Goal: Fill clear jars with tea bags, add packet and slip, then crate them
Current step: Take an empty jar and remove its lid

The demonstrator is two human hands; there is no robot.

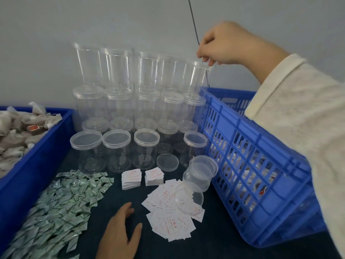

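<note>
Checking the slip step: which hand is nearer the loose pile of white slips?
The left hand: it rests on the dark mat just left of the loose slips. The right hand is far back, pinching the top-row jar rim.

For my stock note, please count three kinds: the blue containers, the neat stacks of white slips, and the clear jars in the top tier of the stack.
Blue containers: 2
Neat slip stacks: 2
Top-tier jars: 5
Total: 9
</note>
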